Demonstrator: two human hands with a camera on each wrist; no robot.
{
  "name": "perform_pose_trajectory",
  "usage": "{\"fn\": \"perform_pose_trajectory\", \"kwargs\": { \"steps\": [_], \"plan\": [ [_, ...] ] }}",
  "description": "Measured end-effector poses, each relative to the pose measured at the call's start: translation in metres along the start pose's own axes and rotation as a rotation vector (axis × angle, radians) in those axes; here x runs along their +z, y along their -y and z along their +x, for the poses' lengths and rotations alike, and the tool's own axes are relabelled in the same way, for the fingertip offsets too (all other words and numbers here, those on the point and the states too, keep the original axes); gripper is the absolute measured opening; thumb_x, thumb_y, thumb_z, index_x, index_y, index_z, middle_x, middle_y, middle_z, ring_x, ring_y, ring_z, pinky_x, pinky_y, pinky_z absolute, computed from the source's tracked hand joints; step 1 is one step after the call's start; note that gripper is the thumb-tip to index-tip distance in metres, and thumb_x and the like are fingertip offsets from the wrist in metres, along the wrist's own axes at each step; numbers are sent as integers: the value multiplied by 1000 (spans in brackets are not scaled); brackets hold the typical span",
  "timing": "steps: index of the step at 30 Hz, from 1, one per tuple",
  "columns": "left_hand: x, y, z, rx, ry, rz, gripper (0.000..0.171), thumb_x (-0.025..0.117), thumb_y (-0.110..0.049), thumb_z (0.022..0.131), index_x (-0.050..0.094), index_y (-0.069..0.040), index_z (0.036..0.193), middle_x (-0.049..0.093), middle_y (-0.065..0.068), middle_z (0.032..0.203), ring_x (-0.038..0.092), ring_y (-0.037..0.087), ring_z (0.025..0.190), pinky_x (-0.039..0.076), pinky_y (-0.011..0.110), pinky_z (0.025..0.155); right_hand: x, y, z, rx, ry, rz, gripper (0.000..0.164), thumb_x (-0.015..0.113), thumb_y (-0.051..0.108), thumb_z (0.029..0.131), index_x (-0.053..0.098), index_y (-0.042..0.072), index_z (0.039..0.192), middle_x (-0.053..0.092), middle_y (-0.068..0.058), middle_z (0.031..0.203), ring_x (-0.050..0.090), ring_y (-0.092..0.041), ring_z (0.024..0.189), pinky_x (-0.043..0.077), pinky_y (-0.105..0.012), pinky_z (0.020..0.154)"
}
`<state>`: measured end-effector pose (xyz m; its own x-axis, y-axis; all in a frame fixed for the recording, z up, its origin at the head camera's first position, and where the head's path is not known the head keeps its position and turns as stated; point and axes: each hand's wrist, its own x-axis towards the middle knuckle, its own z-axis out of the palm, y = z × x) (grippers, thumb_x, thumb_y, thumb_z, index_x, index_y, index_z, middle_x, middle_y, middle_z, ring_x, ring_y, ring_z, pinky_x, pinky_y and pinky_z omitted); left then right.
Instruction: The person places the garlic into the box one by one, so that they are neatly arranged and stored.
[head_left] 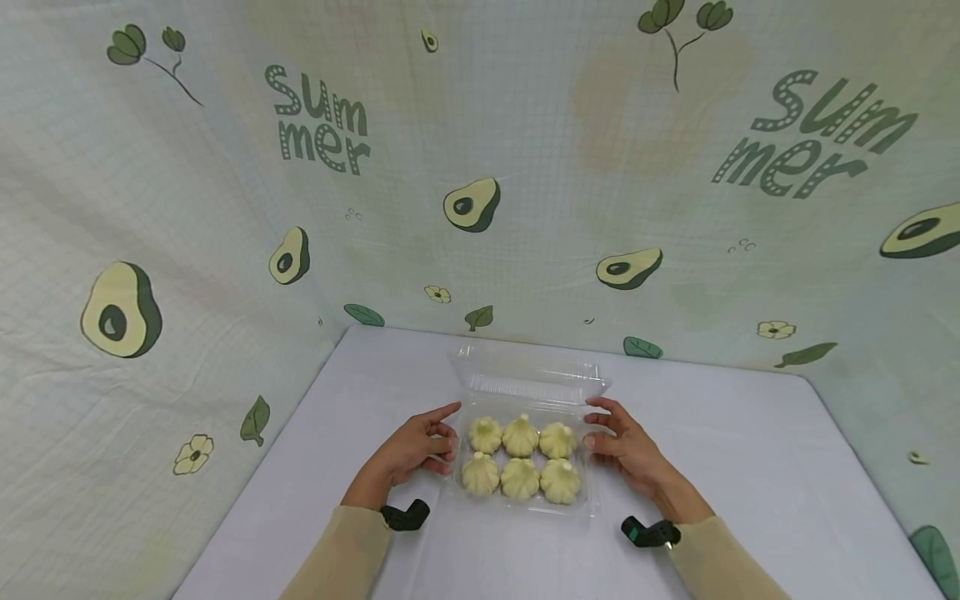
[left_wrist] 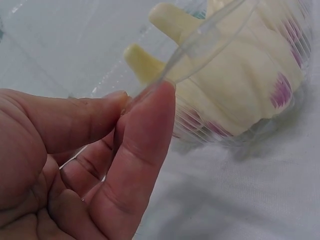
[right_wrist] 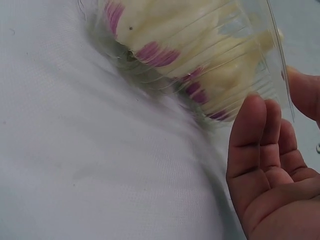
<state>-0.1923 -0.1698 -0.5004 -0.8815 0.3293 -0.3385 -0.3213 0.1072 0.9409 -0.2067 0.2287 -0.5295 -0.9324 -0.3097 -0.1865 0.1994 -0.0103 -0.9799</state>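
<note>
A clear plastic clamshell box (head_left: 465,498) sits on the table with its lid (head_left: 525,385) raised at the far side. Pale garlic bulbs (head_left: 520,479) fill it in two rows of three; purple marks show low on them in both wrist views. At the box's left edge, my left hand (head_left: 414,450) pinches the thin rim (left_wrist: 192,50) between thumb and a finger. My right hand (head_left: 628,450) holds the opposite rim (right_wrist: 278,45), thumb on one side and fingers on the other. The box's underside is hidden in the head view.
White cloth covers the table (head_left: 720,467). A printed curtain (head_left: 555,150) with avocados and lettering rises behind it and on both sides. Black wrist mounts (head_left: 407,515) are strapped at both cuffs.
</note>
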Motion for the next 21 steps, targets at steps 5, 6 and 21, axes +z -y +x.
{"fn": "perform_pose_trajectory", "kwargs": {
  "steps": [5, 6, 21],
  "plan": [
    [0, 0, -1, -6, 2, -15, 76, 65, 4, 99, 35, -15, 166, 60, 11, 110, 66, 15, 76, 63, 31, 64, 1, -1, -1, -1, -17, 30, 58, 71, 0, 97, 44, 18, 146, 46, -15, 139, 62, -15, 93, 59, -29, 77],
    [0, 0, -2, -5, 1, -18, 76, 65, 4, 100, 33, -13, 167, 60, 11, 111, 66, 15, 77, 63, 31, 64, 1, -1, -2, -5, -18, 35, 57, 71, 0, 97, 46, 19, 144, 47, -15, 137, 62, -15, 93, 59, -29, 77],
    [-1, 3, -6, -24, -29, -68, 52, 46, -44, 113, 47, -25, 161, 57, 10, 115, 60, 14, 75, 66, 38, 71, 1, -4, -7, -57, -32, 40, 39, 69, 0, 99, 53, 9, 132, 51, -5, 125, 59, -11, 89, 53, -23, 70]
  ]
}}
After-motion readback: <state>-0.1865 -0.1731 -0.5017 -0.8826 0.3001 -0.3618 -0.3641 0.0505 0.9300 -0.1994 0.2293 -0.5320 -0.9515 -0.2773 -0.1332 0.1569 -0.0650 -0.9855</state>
